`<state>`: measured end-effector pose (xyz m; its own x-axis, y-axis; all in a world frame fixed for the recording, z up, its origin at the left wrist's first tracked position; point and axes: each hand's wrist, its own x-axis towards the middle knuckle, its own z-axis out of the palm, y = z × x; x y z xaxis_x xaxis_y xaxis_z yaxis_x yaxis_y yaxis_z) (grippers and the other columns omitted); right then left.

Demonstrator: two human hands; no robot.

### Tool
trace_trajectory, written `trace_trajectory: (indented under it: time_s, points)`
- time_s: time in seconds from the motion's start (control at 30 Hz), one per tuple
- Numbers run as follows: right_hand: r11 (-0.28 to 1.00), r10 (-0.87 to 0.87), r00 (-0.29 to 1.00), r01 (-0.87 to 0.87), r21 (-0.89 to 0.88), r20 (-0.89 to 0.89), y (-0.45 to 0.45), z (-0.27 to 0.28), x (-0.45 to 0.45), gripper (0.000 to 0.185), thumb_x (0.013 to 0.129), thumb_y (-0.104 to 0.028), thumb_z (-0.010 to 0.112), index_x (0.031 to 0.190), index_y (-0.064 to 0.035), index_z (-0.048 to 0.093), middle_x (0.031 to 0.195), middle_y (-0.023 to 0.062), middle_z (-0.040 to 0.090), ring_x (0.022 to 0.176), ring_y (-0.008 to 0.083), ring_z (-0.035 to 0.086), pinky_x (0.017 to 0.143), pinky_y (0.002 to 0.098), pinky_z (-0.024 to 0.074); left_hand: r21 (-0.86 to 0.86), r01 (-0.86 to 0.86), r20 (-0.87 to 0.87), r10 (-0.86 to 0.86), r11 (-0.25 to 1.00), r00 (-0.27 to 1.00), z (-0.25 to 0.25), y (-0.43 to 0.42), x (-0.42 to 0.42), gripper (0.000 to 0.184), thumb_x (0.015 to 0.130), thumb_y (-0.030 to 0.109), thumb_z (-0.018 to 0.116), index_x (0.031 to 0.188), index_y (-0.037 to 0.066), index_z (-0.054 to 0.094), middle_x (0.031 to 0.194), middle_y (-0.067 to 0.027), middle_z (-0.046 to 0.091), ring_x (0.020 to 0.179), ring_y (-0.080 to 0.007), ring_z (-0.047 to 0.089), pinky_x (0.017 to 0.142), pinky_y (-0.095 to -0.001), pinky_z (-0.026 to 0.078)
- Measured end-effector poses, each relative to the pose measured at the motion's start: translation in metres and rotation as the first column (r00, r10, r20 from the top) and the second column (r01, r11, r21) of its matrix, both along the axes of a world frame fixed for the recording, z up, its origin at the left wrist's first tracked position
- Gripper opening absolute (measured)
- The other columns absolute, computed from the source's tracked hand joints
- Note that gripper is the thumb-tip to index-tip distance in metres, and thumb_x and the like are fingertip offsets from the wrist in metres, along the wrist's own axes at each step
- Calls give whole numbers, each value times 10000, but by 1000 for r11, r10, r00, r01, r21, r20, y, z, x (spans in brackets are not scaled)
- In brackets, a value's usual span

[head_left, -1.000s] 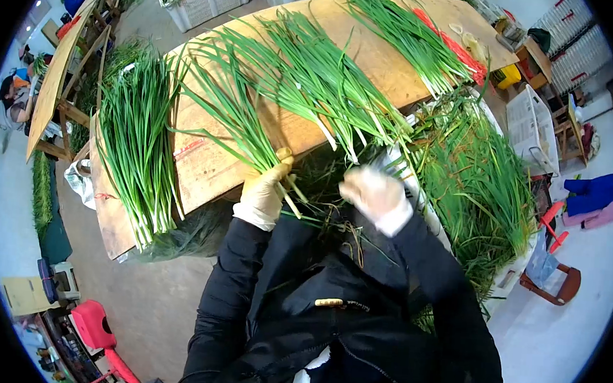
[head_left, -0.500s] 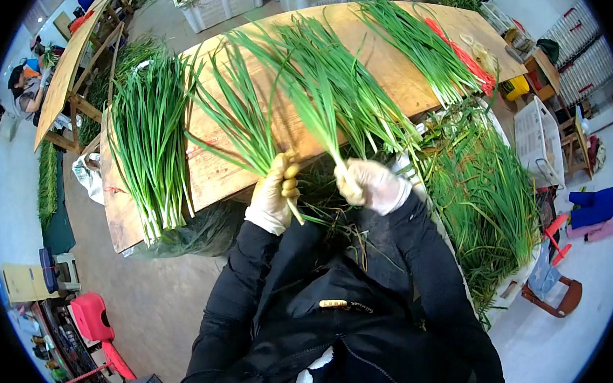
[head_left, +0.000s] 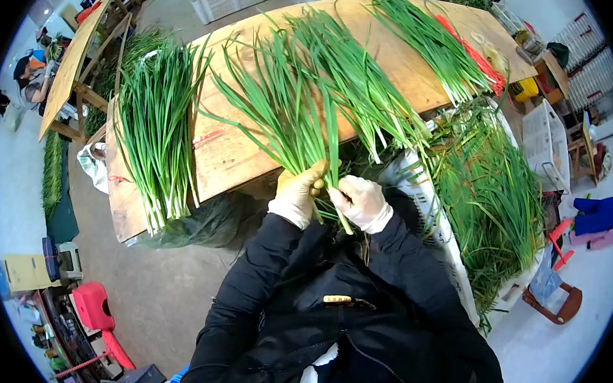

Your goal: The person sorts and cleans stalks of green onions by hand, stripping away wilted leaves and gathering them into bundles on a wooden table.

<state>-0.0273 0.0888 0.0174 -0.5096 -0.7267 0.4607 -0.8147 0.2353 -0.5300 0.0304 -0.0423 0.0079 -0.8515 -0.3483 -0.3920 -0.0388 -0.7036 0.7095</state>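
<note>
Your left hand (head_left: 298, 193), in a pale glove, is closed round the lower stems of a loose bunch of greens (head_left: 287, 113). Leaves fan up and away from you over the wooden table (head_left: 223, 169); the held end sits at the near edge, in front of your chest. Your right hand (head_left: 363, 204), gloved too, is just beside it, fingers curled in on a stalk (head_left: 333, 137); its pale end pokes out below your grip. Cannot tell if more than one stalk is pinched there.

On the table, to the left: a thick pile (head_left: 152, 126), white ends toward you, overhanging the near edge. Right of your bunch, a second pile (head_left: 369, 83) lies slantwise, close to the held leaves. Farther right, a third pile (head_left: 427, 48), with a red bag (head_left: 475, 56) along its side.

By your right arm, a white crate (head_left: 450, 253) is filled with a tangled heap (head_left: 489, 195) of greens, some brownish. Under the left table corner, a dark plastic bag (head_left: 202, 226). Far left, another person (head_left: 31, 80) beside a second table (head_left: 80, 55).
</note>
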Motion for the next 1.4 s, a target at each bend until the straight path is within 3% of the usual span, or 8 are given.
trace_trajectory:
  time_s: [0.23,0.33,0.47,0.67,0.83,0.93,1.27,1.4]
  points:
    - [959,-114,993,102,266,30,67,-42,44,235,785,-220,493,622,-57,444,548,85,475,477,252,509,430,352,417,103,-139,-71,147,985,987,-1,-33,-8,143,796,98,536,910,12,535,942,-131,598,455,-37,395,379,-132,313]
    - [404,-101,915,-322,856,392,108,-81,40,419,834,-419,342,812,-58,553,758,110,580,740,276,581,682,372,460,168,-70,-193,102,983,976,18,-44,-7,153,758,73,579,889,-4,559,938,-105,595,497,-54,414,426,-142,317]
    - [810,-509,750,251,529,423,96,5,-8,277,792,-342,516,852,-72,534,845,74,546,782,205,551,674,301,461,157,17,-111,0,987,994,10,-34,-5,240,827,153,499,1009,-4,496,993,-130,568,836,-225,563,748,-338,478]
    - [781,-333,846,495,380,-417,49,30,-100,246,677,-243,643,805,-81,510,759,88,506,745,249,522,620,359,437,481,272,-210,-192,834,959,-3,-3,-7,521,779,403,529,1118,18,438,726,-33,555,531,-96,482,499,-242,448]
    - [888,-419,902,386,250,98,59,54,-126,211,805,-230,524,908,-48,553,818,63,577,734,181,549,644,299,428,447,303,-396,-117,842,911,6,-19,8,482,780,387,535,1096,35,446,506,66,328,431,-41,331,436,-188,360]
    - [961,117,431,179,-212,895,64,68,-108,226,825,-231,508,871,-23,584,703,6,598,529,25,467,478,146,364,428,254,-387,-78,867,919,-2,-21,6,327,826,252,529,1068,41,468,527,57,348,447,-29,341,441,-177,357]
    - [978,199,311,-119,-170,929,24,17,-27,229,844,-238,499,776,-40,590,661,-9,578,528,34,468,480,161,355,177,352,-308,-288,919,907,9,8,-6,567,754,199,620,1204,-14,348,908,-15,530,546,-6,395,460,-115,358]
    - [963,232,750,-267,-38,619,20,10,-19,207,837,-204,495,726,-38,547,636,47,495,556,159,502,497,268,414,157,271,-173,-244,950,954,17,12,0,431,739,104,601,1107,-49,438,980,-116,571,576,-46,466,469,-144,382]
